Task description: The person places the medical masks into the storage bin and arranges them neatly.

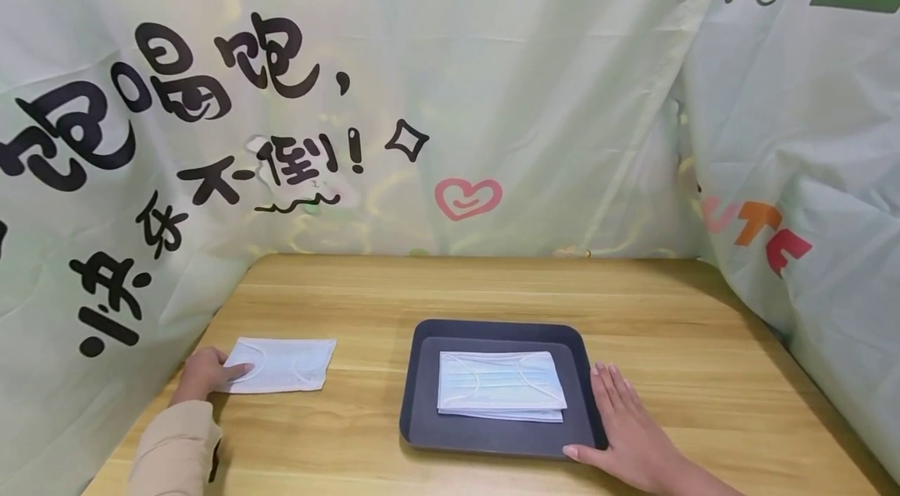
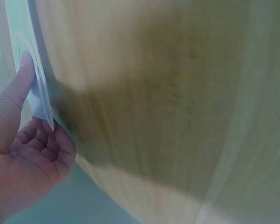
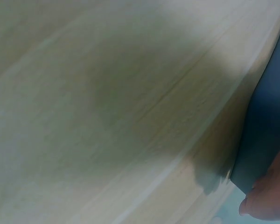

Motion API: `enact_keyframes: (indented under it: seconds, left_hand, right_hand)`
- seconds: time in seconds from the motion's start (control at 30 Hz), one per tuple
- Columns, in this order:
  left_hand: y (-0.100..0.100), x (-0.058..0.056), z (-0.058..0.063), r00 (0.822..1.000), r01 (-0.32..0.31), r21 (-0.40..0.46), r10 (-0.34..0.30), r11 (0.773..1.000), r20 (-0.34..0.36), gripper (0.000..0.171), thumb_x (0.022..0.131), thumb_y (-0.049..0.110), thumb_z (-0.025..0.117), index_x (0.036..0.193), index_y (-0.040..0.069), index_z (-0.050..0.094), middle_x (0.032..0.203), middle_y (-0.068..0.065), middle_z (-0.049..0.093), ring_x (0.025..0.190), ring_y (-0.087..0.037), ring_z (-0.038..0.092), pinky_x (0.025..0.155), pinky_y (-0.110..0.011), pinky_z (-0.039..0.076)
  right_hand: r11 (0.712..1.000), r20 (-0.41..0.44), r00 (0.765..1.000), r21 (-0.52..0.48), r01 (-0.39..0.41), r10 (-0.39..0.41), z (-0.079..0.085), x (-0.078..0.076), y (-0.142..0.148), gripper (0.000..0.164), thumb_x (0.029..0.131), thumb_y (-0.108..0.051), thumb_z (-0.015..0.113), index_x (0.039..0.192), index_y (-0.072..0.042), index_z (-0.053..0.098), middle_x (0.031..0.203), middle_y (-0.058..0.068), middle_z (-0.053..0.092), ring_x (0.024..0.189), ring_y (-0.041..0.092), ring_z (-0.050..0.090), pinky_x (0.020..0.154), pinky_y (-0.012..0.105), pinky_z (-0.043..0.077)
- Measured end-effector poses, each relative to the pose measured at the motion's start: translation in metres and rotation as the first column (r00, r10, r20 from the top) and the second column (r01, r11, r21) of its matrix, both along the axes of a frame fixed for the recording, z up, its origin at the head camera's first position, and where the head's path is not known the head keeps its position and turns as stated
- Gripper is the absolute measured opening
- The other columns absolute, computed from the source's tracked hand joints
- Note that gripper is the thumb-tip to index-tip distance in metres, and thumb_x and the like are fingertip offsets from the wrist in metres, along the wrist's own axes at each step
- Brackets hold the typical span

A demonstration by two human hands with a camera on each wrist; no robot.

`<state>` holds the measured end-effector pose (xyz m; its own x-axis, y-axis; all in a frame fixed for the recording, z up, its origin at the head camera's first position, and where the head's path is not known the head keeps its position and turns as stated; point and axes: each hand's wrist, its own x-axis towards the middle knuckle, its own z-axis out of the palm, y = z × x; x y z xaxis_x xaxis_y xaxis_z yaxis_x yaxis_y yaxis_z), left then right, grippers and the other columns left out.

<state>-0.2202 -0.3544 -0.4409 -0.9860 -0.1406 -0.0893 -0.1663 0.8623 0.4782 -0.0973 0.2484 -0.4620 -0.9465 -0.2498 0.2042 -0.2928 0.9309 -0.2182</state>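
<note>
At the table's left side, my left hand [image 1: 204,372] pinches the left end of a light blue face mask [image 1: 287,365], thumb on top. The left wrist view shows this mask [image 2: 39,93] edge-on between the thumb and the curled fingers. Several similar masks [image 1: 501,383] lie stacked in a dark grey tray [image 1: 416,410], their white ear loops on top. My right hand [image 1: 633,429] rests against the tray's right side, fingers straight along it and thumb at the front right corner. Only part of that hand and the tray's outer wall [image 3: 263,112] show in the right wrist view.
The wooden table [image 1: 366,293] extends behind and to both sides of the tray. A pale printed cloth [image 1: 548,129] with black characters and a pink heart hangs behind it and along the sides, close to the table's edges.
</note>
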Motion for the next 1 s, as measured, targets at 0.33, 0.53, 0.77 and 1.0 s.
enact_keyframes:
  seconds: [0.33,0.53,0.77,1.0]
  left_hand:
    - [0.004,0.006,-0.005,1.000,-0.003,-0.006,0.003,1.000,-0.024,0.044,0.079,0.023,0.070,0.053,0.011,0.036,0.052,0.004,0.029,0.053,-0.013,0.033,0.052,-0.025,0.027]
    - [0.009,0.009,-0.005,0.996,0.053,0.022,-0.051,0.998,-0.078,0.039,0.085,0.016,0.062,0.053,0.006,0.042,0.051,0.005,0.031,0.053,-0.011,0.032,0.052,-0.023,0.027]
    - [0.004,0.009,-0.009,0.999,0.026,0.126,-0.021,0.992,-0.041,0.027,0.088,0.015,0.059,0.066,0.000,0.057,0.052,0.005,0.041,0.053,-0.009,0.039,0.050,-0.021,0.032]
    - [0.001,0.013,-0.009,1.000,-0.015,0.194,0.017,0.981,-0.010,0.031,0.090,0.020,0.058,0.067,0.000,0.056,0.052,0.006,0.041,0.051,-0.007,0.038,0.049,-0.021,0.032]
  right_hand:
    - [1.000,-0.002,1.000,-0.010,0.002,-0.002,0.000,-0.001,-0.001,0.107,0.072,-0.065,0.064,0.139,0.011,0.029,0.146,0.030,0.027,0.136,0.042,0.025,0.101,0.007,-0.021]
    - [1.000,-0.009,1.000,-0.008,-0.004,0.004,0.000,0.001,0.001,0.106,0.072,-0.063,0.064,0.139,0.012,0.029,0.146,0.031,0.028,0.138,0.041,0.023,0.102,0.007,-0.021]
    - [1.000,0.004,1.000,-0.007,-0.004,0.004,0.000,0.001,0.000,0.107,0.072,-0.064,0.064,0.140,0.011,0.027,0.146,0.030,0.027,0.138,0.041,0.022,0.101,0.007,-0.022]
    - [1.000,0.002,1.000,-0.005,0.000,0.000,0.001,0.001,-0.001,0.107,0.072,-0.064,0.063,0.139,0.011,0.028,0.147,0.030,0.026,0.139,0.041,0.021,0.102,0.008,-0.022]
